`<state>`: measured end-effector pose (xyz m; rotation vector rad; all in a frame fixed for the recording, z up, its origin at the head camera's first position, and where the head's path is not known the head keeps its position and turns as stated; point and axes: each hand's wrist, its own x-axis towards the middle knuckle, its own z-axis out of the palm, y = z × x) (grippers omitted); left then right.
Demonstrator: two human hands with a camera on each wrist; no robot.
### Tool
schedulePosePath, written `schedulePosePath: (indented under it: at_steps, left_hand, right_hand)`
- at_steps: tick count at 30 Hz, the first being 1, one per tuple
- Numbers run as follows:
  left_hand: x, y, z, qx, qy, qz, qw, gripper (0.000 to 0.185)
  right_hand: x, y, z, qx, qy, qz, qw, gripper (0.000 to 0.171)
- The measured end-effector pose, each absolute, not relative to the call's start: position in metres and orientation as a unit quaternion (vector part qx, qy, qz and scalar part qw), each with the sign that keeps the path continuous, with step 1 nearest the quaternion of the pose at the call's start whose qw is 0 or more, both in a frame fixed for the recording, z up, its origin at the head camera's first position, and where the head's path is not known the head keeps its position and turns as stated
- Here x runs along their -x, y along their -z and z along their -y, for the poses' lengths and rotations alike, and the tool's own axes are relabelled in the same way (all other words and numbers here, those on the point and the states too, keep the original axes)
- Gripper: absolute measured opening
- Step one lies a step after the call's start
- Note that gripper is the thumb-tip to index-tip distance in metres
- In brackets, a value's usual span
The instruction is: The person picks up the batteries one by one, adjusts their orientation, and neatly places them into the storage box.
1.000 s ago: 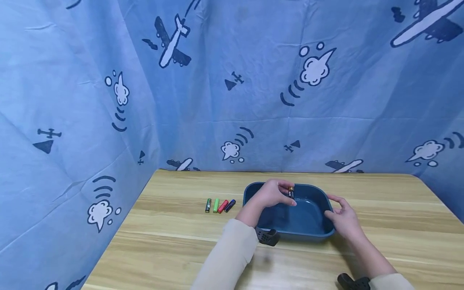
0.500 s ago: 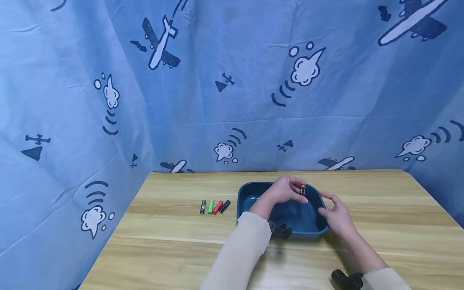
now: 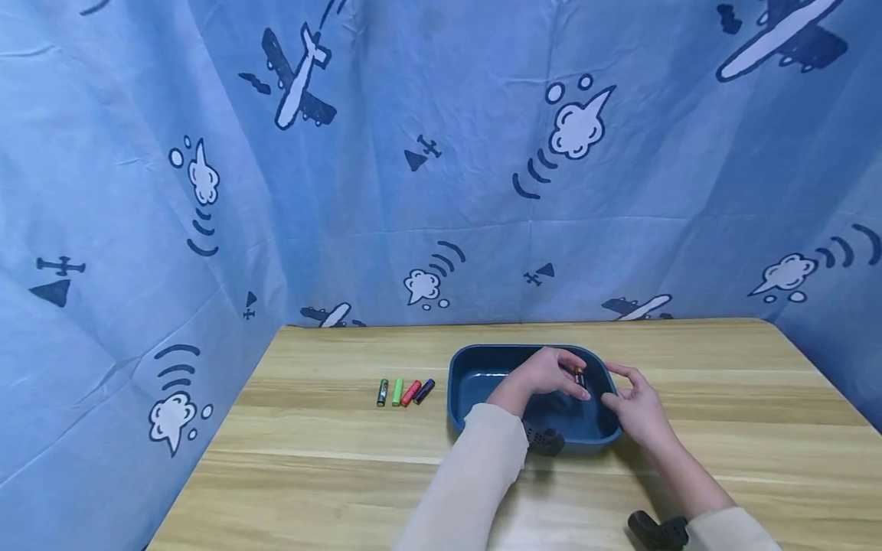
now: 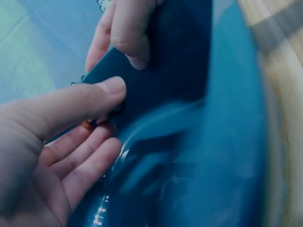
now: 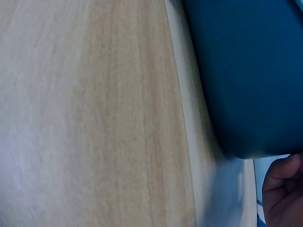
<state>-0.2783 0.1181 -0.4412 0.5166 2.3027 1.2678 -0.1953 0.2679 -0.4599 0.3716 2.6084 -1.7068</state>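
Observation:
A dark blue tray (image 3: 475, 379) sits on the wooden table. My left hand (image 3: 573, 383) is inside its right half and pinches a small dark battery (image 3: 579, 374) between thumb and fingers, low over the tray floor. In the left wrist view the left hand's thumb (image 4: 102, 94) presses the mostly hidden battery (image 4: 91, 123) against the fingers, close to the tray wall (image 4: 170, 61). My right hand (image 3: 623, 402) holds the tray's right rim, its fingers (image 4: 125, 33) curled over the edge. In the right wrist view one finger (image 5: 281, 189) shows beside the tray's outer wall (image 5: 251, 71).
Several coloured batteries (image 3: 403, 392) lie in a row on the table (image 3: 310, 459) left of the tray. A blue curtain printed with planes (image 3: 441, 153) closes in the back and both sides. Bare wood (image 5: 94, 113) lies in front of the tray.
My left hand has carried the battery to the right and down into the tray. My right hand has stayed at the tray's right rim.

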Motion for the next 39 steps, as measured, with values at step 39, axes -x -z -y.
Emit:
schedulePosePath:
  at_steps: [39]
  left_hand:
    - [0.27, 0.463, -0.137, -0.249, -0.328, -0.89, 0.194, 0.041]
  right_hand:
    - [0.195, 0.46, -0.266, -0.133, 0.559, -0.819, 0.008, 0.054]
